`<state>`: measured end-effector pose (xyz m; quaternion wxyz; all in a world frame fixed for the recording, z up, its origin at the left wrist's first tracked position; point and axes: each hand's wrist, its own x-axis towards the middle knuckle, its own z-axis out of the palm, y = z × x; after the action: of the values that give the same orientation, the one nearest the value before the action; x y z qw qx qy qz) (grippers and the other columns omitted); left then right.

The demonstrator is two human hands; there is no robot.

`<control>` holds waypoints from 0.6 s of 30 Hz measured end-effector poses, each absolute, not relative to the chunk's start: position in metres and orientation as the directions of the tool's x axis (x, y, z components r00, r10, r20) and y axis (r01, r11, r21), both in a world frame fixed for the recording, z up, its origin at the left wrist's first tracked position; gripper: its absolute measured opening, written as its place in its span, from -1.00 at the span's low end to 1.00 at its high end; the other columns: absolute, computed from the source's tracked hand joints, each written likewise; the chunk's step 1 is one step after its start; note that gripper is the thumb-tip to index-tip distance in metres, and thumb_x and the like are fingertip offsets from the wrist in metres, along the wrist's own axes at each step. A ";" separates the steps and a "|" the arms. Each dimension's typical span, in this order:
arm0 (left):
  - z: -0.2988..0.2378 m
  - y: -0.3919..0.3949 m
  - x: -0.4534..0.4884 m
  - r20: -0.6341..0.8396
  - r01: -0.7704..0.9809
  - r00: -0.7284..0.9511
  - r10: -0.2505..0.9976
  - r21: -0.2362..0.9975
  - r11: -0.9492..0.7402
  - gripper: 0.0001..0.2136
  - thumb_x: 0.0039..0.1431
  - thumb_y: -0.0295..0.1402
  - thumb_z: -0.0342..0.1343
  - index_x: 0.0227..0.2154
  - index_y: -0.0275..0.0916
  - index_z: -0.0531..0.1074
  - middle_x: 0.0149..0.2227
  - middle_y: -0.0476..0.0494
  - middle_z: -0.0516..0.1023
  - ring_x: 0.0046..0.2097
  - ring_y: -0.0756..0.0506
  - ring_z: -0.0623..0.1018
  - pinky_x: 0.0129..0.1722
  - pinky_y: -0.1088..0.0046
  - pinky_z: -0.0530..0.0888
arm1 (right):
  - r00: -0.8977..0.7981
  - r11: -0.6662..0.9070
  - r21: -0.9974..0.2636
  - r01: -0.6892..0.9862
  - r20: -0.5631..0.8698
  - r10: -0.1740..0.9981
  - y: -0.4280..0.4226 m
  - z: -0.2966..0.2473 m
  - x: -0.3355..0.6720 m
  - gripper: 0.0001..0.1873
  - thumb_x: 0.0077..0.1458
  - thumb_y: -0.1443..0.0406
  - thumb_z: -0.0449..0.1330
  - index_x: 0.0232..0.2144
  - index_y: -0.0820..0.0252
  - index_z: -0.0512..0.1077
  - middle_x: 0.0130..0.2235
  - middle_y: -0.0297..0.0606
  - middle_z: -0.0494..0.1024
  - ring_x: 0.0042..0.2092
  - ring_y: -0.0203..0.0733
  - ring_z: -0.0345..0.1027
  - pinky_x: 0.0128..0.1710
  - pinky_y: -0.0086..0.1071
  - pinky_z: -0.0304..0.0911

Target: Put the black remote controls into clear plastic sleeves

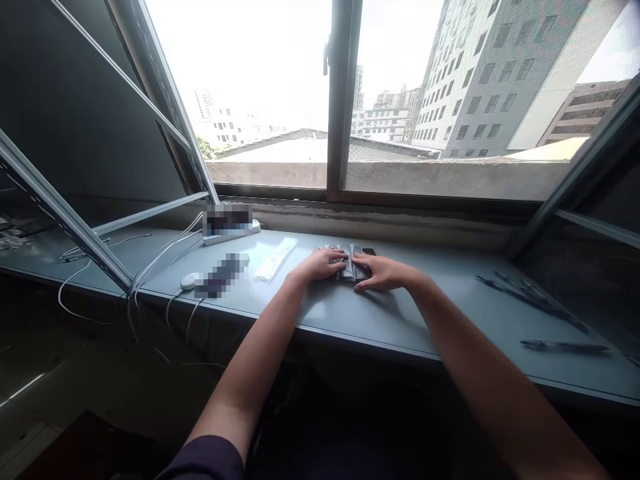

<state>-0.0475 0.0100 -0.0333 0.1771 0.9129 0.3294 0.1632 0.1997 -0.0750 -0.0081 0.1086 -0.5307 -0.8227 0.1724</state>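
Observation:
A dark, flat packet in shiny clear plastic (349, 267) lies on the table below the window. Over its left side rests my left hand (320, 264), palm down, its fingers stretched out on the plastic. My right hand (383, 271) lies on the right side of the packet with the fingers extended and the thumb spread toward the table's front edge. Both hands touch the packet, and they cover its two ends. A small black piece (369, 252) shows behind my right fingers; I cannot tell what it is.
Left of my hands lies a white plastic sleeve (276, 259). Farther left are a white power strip (231, 231), a round white charger (190, 281), a blurred-out object (220, 275) and loose cables. Several pens (565, 347) lie at the right. Metal shelf posts (65, 210) stand at both sides.

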 end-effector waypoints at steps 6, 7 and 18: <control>-0.029 0.008 -0.050 0.150 0.543 0.739 0.656 0.443 -0.713 -0.50 0.51 -0.08 0.04 0.39 -0.08 0.50 0.50 -0.13 0.38 0.57 -0.23 0.24 0.59 0.09 0.02 | -0.440 0.413 -0.501 0.761 0.069 0.895 -0.080 0.005 0.206 -0.49 0.03 0.10 0.50 0.06 -0.01 0.76 0.22 -0.26 0.70 0.25 0.26 0.57 0.33 -0.12 0.38; -0.029 0.007 -0.050 0.148 0.545 0.737 0.659 0.446 -0.710 -0.50 0.51 -0.08 0.04 0.39 -0.08 0.49 0.51 -0.13 0.37 0.57 -0.23 0.24 0.59 0.09 0.01 | -0.445 0.421 -0.519 0.744 0.085 0.891 -0.081 0.005 0.204 -0.59 0.06 0.10 0.48 -0.02 0.00 0.78 0.16 -0.26 0.74 0.18 0.22 0.61 0.27 -0.14 0.42; -0.033 0.011 -0.049 0.158 0.536 0.735 0.659 0.461 -0.708 -0.51 0.49 -0.09 0.05 0.37 -0.03 0.52 0.51 -0.13 0.37 0.57 -0.24 0.25 0.58 0.10 0.01 | -0.520 0.512 -0.536 0.672 0.152 0.841 -0.076 0.002 0.203 -0.86 0.08 0.17 0.47 -0.40 0.09 0.68 -0.02 -0.19 0.72 -0.04 0.03 0.59 0.02 -0.21 0.44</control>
<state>-0.0489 0.0114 -0.0331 0.1963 0.9105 0.3281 0.1573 0.2025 -0.0761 0.0021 0.2010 -0.4470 -0.8459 0.2104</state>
